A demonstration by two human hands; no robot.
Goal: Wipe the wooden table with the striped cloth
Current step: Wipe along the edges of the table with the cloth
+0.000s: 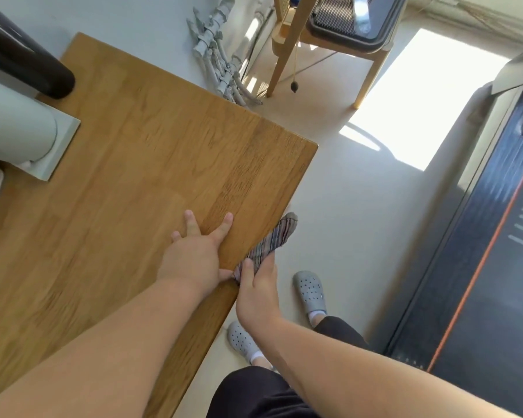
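Note:
The wooden table (139,140) fills the left and middle of the head view, its right edge running diagonally. My left hand (197,254) lies flat on the tabletop near that edge, fingers spread, holding nothing. The striped cloth (272,239) is pressed against the table's right side edge, folded into a long strip. My right hand (257,294) grips the cloth's lower end beside the edge, just right of my left hand. Part of the cloth is hidden under my right hand's fingers.
A white stand base (34,137) and a dark cylinder (21,58) sit on the table's far left. A wooden chair (323,40) stands beyond the table, a treadmill (480,251) to the right. Grey clogs (310,292) are on the pale floor.

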